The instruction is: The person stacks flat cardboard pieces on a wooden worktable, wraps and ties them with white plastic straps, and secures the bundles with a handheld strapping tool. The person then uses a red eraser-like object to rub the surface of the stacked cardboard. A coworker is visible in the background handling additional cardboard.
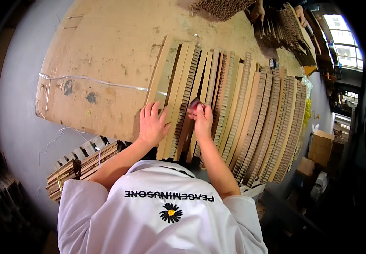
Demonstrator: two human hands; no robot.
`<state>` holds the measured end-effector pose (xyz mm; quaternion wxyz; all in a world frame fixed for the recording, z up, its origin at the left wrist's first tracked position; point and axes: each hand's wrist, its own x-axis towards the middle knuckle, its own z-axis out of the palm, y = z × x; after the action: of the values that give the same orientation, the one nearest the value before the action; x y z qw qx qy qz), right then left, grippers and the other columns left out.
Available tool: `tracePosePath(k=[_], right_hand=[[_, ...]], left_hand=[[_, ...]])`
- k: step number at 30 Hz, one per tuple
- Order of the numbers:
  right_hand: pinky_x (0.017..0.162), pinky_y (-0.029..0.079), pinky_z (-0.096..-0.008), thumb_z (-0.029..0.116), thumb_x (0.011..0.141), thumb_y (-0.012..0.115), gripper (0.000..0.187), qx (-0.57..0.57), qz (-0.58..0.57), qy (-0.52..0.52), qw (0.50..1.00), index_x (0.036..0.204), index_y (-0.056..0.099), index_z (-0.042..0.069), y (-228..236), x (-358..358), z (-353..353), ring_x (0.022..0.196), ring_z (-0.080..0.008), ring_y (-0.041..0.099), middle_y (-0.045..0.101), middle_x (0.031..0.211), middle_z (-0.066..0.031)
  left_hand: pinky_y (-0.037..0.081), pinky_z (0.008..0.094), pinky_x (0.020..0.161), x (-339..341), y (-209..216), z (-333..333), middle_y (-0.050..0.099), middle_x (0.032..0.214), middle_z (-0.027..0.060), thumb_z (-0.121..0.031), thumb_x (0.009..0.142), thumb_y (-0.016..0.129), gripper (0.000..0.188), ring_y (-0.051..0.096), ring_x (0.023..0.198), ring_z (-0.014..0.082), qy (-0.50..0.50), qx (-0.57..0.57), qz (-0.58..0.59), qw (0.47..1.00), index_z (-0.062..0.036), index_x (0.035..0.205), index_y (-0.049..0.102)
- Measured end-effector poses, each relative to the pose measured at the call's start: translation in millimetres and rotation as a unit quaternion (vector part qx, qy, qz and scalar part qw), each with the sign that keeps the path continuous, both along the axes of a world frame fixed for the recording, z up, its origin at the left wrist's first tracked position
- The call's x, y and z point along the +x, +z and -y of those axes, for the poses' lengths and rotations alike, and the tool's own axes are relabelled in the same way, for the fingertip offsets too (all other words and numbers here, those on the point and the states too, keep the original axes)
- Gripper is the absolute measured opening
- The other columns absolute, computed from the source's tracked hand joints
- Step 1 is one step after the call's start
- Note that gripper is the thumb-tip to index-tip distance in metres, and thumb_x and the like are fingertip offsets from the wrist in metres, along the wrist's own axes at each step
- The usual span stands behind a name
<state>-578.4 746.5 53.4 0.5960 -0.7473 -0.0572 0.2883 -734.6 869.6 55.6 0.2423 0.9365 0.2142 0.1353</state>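
Observation:
A long row of honeycomb cardboard panels (246, 114) stands on edge, packed side by side, in front of me. My left hand (152, 125) lies with fingers stretched over the panels at the row's left end. My right hand (203, 120) is closed above the panels a little to the right. Between its thumb and fingers is a small dark and red object (195, 103), too blurred and covered to tell its kind. The leftmost panel (159, 67) leans slightly apart from the others at its far end.
A large brown cardboard sheet (102, 55) covers the table, with clear tape across it. At the far right, another person's hands (258, 12) touch a stack of honeycomb pieces (280, 29). More bundled panels (85, 165) lie low on the left. Cardboard boxes (320, 146) stand at the right.

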Motion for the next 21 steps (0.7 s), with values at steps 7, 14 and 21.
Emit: tracePosePath(k=[7, 14, 21], right_hand=[[0.072, 0.053, -0.029, 0.027, 0.102, 0.045, 0.027, -0.138, 0.032, 0.027, 0.99, 0.104, 0.051, 0.001, 12, -31, -27, 0.088, -0.0155, 0.064, 0.062, 0.101, -0.0087], [0.081, 0.052, -0.0306, 0.027, 0.102, 0.047, 0.027, -0.001, 0.032, -0.003, 0.999, 0.107, 0.051, 0.001, -21, -40, -10, 0.094, -0.0163, 0.062, 0.059, 0.105, -0.0067], [0.077, 0.052, -0.0296, 0.027, 0.1, 0.05, 0.024, 0.102, -0.109, -0.06, 0.987, 0.106, 0.052, 0.004, -13, -18, 0, 0.092, -0.0171, 0.064, 0.063, 0.102, -0.0069]], left_hand=[[0.042, 0.0484, 0.093, -16, -23, -17, 0.043, 0.135, 0.0162, -0.018, 0.08, 0.067, 0.06, 0.047, 0.112, 0.0367, 0.097, -0.04, -0.059, 0.993, -0.0049, 0.134, 0.045], [0.044, 0.0454, 0.092, -44, -29, 13, 0.043, 0.131, 0.0212, -0.015, 0.078, 0.069, 0.062, 0.048, 0.111, 0.0396, 0.035, -0.074, -0.014, 0.996, -0.0007, 0.133, 0.045], [0.021, 0.0646, 0.107, -17, -7, 47, 0.018, 0.153, 0.0218, -0.04, 0.079, 0.07, 0.066, 0.014, 0.139, 0.0504, 0.003, -0.061, -0.076, 0.995, -0.0108, 0.135, 0.049]])
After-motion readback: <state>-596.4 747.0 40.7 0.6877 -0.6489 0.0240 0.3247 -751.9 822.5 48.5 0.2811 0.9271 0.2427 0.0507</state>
